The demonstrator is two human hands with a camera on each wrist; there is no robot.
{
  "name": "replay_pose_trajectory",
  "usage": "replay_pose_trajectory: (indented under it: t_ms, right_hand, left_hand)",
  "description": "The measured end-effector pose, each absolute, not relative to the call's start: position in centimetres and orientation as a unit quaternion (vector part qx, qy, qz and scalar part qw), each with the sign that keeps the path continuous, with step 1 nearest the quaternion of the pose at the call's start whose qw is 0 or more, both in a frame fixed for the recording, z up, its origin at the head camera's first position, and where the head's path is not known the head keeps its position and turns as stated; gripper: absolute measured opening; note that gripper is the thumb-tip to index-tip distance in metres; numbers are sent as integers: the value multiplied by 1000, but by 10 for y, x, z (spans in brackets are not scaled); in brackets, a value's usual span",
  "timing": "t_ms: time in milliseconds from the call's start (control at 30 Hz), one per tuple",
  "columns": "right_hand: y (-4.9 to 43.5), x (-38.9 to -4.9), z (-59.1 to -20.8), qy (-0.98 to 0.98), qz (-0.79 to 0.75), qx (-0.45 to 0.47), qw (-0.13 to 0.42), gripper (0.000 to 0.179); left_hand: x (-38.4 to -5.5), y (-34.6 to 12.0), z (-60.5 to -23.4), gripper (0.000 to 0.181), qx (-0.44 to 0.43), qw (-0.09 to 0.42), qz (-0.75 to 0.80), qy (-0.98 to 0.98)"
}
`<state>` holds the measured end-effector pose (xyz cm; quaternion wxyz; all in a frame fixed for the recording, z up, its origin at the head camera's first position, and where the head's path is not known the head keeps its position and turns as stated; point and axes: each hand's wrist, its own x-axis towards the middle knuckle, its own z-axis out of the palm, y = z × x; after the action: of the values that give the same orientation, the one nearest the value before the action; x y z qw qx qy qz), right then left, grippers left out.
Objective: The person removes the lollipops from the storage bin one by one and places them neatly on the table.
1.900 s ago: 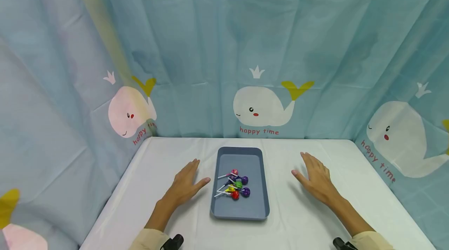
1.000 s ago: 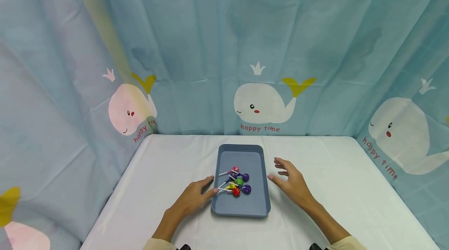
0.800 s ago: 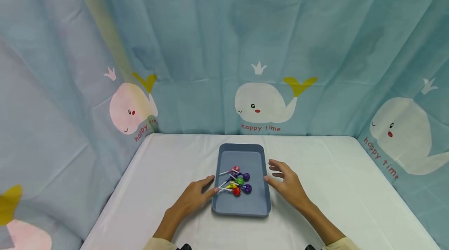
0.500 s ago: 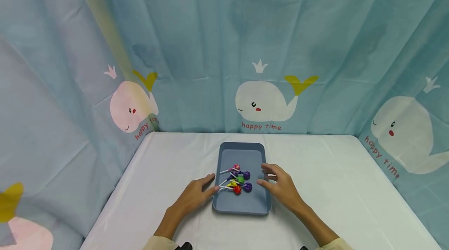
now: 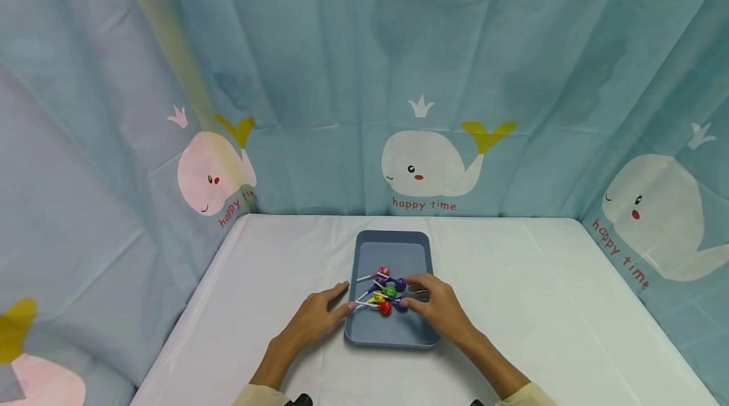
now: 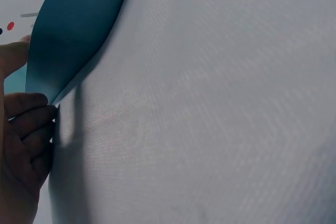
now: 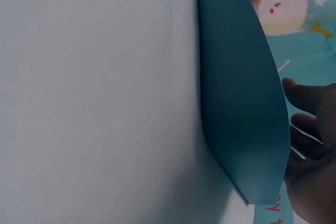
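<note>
A grey-blue tray holds several wrapped lollipops with white sticks. Among them are a red lollipop, a green lollipop, a yellow one, a pink one and purple ones. At the tray's left side my left hand holds the edge, thumb over the rim and fingers against the outer wall. My right hand reaches over the right rim, fingers bent and spread apart. Its thumb and forefinger are beside the purple lollipops, partly covering the nearer one; contact is unclear. The right wrist view shows the tray wall beside that hand.
The tray lies on a table with a white cloth. Behind and beside the table hangs a light blue curtain printed with whales.
My right hand has moved left from beside the tray to over the lollipops. My left hand came to the tray's left edge earlier and has stayed there. The lollipops look unmoved.
</note>
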<state>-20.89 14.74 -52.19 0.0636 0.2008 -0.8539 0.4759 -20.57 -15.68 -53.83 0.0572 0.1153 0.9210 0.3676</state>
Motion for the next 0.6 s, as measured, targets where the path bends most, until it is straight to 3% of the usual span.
replay_pose_trajectory:
  t_ms: [600]
  right_hand:
    - [128,-212,-522,-895,398,193,55,34]
  left_hand:
    - [-205,-156,-541,76,103,55,377,919]
